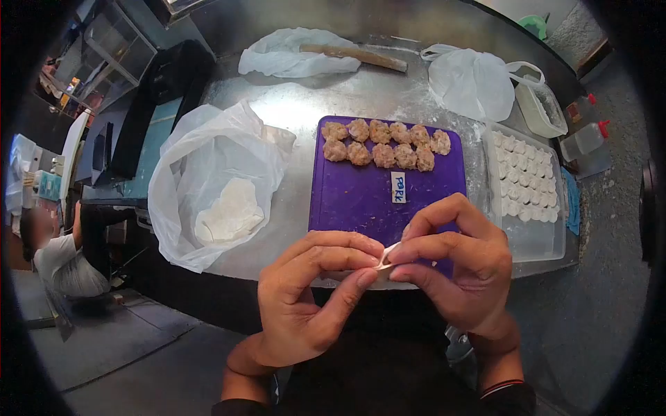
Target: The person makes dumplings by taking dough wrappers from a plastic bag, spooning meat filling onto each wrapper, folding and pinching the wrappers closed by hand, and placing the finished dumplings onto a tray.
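Between my two hands, over the near edge of the table, is a small piece of white dough (386, 258), largely covered by fingers. The fingertips of my left hand (312, 295) pinch it from the left. From the other side my right hand (461, 267) pinches it too, thumb below and fingers above. Just beyond lies a purple board (347, 197) bearing two rows of meat balls (383, 155) and a label (398, 187) reading "PORK". Whether any filling is inside the dough is hidden.
A plastic bag (173, 187) with white dough (232, 211) lies left. At right, a clear tray (541, 251) holds rows of small white dough pieces (524, 177). Behind are a rolling pin (361, 57), another bag (472, 83) and a tub (538, 114). A person (66, 267) sits far left.
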The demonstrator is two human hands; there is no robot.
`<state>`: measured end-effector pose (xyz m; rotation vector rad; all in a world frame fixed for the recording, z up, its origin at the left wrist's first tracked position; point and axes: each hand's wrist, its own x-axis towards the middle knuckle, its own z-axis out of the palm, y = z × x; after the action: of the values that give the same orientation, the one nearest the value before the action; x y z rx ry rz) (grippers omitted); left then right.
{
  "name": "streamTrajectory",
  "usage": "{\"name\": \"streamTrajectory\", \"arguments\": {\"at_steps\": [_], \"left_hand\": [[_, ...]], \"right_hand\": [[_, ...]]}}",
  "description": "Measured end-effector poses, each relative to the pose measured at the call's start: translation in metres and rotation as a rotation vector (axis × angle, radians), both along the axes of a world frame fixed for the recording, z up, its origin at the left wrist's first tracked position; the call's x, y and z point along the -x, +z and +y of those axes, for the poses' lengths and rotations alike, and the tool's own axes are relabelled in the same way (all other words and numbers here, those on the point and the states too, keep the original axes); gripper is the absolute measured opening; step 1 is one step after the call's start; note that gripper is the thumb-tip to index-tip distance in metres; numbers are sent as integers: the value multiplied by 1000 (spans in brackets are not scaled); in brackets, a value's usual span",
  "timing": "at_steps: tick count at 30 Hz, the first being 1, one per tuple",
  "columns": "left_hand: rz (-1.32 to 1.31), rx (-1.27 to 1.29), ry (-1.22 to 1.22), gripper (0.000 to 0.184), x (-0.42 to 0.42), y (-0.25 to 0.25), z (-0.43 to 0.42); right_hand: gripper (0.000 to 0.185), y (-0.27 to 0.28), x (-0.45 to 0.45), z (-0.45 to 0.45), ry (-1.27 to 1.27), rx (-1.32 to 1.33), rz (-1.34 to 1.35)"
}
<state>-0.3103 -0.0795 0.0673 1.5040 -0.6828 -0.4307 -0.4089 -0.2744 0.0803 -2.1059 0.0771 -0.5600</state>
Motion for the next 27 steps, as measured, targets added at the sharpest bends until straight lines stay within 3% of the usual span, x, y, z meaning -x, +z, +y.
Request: {"name": "streamTrajectory", "arguments": {"at_steps": [3, 6, 8, 11, 20, 23, 27], "left_hand": [[-103, 42, -53, 11, -5, -13, 3], [-49, 102, -33, 12, 1, -18, -2], [195, 172, 57, 13, 8, -17, -6], [56, 112, -57, 11, 1, -23, -1], [174, 137, 15, 9, 10, -8, -1], [104, 266, -40, 8, 10, -19, 4], [-89, 214, -35, 16, 11, -15, 7]], "right_hand": [[21, -1, -1, -7, 25, 23, 35], [22, -7, 0, -7, 17, 35, 35], [24, -8, 1, -6, 6, -11, 16], [24, -7, 0, -6, 29, -99, 10], [22, -13, -4, 5, 77, -164, -116], [23, -5, -2, 6, 77, -135, -125], [21, 0, 1, 0, 151, -171, -84]]}}
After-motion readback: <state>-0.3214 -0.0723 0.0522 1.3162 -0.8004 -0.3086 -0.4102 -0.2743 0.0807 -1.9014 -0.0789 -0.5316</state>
